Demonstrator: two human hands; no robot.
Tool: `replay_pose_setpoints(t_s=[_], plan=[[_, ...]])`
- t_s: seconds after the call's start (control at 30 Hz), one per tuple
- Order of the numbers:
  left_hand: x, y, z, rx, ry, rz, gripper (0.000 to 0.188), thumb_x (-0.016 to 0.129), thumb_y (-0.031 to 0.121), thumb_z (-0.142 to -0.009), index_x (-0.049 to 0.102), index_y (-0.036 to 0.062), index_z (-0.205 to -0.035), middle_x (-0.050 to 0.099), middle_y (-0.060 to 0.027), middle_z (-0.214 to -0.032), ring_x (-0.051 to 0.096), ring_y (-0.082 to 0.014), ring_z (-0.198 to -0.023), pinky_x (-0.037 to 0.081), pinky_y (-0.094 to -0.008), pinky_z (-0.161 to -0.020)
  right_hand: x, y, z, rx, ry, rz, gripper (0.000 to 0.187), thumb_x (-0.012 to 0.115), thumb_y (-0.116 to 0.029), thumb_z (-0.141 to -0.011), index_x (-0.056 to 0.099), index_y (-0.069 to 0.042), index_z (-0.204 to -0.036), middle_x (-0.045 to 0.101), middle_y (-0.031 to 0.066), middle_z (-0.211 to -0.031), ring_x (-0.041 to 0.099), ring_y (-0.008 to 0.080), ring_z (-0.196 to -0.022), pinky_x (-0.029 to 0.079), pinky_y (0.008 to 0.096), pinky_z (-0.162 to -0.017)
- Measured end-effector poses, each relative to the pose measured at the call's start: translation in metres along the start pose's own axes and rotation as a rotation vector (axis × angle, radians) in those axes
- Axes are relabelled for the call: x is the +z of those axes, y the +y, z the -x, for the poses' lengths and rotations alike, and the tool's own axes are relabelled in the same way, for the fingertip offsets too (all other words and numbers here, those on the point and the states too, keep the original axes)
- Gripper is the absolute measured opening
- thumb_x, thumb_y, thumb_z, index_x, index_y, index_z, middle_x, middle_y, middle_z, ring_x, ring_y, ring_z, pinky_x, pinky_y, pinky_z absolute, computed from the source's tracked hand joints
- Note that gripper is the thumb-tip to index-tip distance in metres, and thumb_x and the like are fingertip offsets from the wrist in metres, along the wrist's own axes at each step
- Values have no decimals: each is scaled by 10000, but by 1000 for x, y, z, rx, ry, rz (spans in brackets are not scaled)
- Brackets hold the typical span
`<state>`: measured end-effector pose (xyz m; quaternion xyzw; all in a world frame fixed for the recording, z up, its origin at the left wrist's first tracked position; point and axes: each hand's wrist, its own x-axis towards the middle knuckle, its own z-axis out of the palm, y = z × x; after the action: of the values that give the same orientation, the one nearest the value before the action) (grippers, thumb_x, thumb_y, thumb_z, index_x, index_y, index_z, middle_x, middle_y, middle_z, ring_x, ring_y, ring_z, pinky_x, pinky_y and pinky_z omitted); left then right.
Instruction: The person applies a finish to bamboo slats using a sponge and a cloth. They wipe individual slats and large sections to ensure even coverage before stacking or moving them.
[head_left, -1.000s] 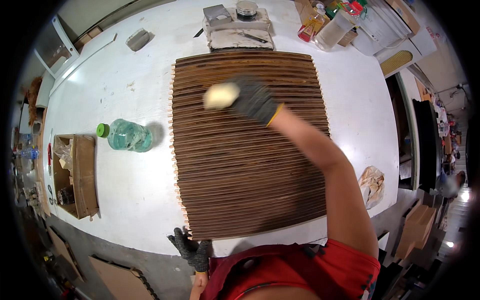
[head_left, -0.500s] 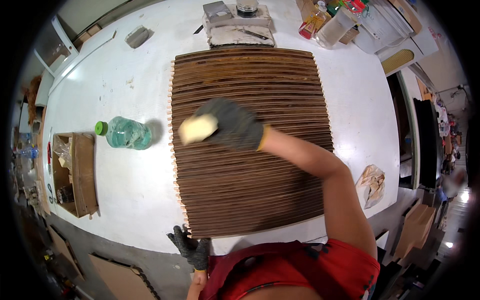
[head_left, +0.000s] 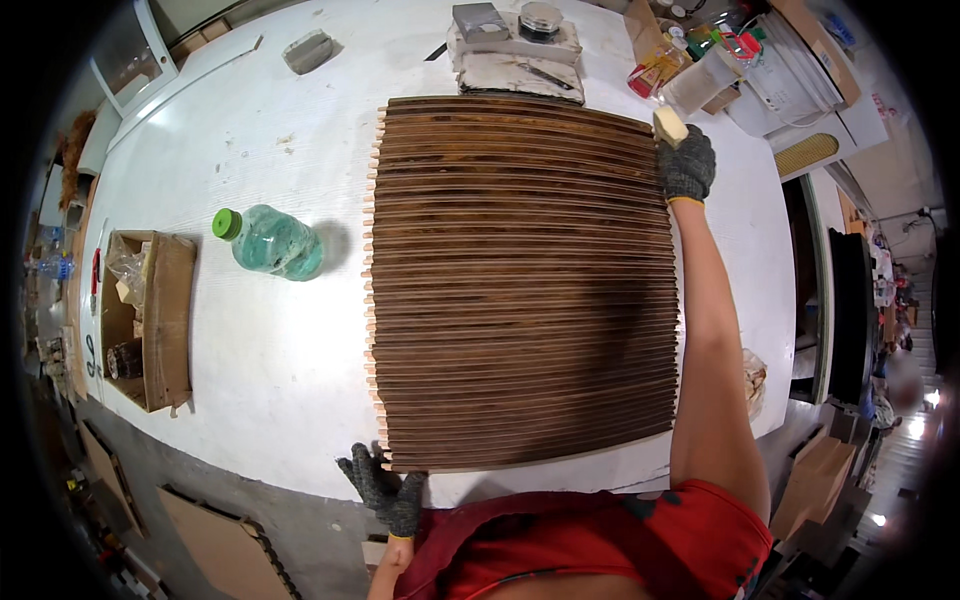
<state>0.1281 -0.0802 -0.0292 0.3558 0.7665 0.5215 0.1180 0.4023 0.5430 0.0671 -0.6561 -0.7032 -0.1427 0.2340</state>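
The white desk [head_left: 270, 375], scuffed and specked, carries the brown slats [head_left: 520, 300] side by side across its middle, with a green-capped bottle [head_left: 275, 245] and an open box [head_left: 172, 330] to their left and a grey block [head_left: 308, 52] toward the far edge. The gloved right hand [head_left: 686, 160] pinches a pale block [head_left: 669, 127] at the slats' far right corner, while the gloved left hand [head_left: 385, 490] is spread by their near left corner. Around the desk lie a grey floor [head_left: 325, 540], a leaning board [head_left: 215, 540] and, at the right, bright lights [head_left: 915, 428]
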Motion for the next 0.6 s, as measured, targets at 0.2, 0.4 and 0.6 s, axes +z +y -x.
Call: replay_pose_setpoints(t_s=[0.2, 0.4, 0.6], plan=[[-7, -4, 1, 26, -54, -126, 922, 900, 171, -672, 418, 4, -1439, 407, -136, -1500, 435, -261, -1292, 197, -449, -1171, -71, -169, 157, -731, -441, -1143, 268, 704, -253, -855, 642, -52, -1020, 641, 137, -949, 623, 287, -912, 520, 397, -848], [-11, -13, 12, -87, -27, -142, 982, 932, 202, -628, 419, 13, -1444, 360, -194, -1518, 268, -282, -1425, 170, -437, -1180, -37, -138, 140, -708, -366, -837, 349, 780, -288, -785, 654, -87, -1042, 664, 113, -988, 641, 271, -942, 527, 402, -855], [-2, -13, 10, -122, -15, 66, 975, 912, 147, -644, 392, 11, -1458, 316, -174, -1548, 207, -311, -1450, 201, -442, -1170, -4, 73, 19, 49, -86, -85, 381, 782, -261, -771, 646, -40, -1050, 701, 148, -956, 679, 297, -843, 538, 400, -790]])
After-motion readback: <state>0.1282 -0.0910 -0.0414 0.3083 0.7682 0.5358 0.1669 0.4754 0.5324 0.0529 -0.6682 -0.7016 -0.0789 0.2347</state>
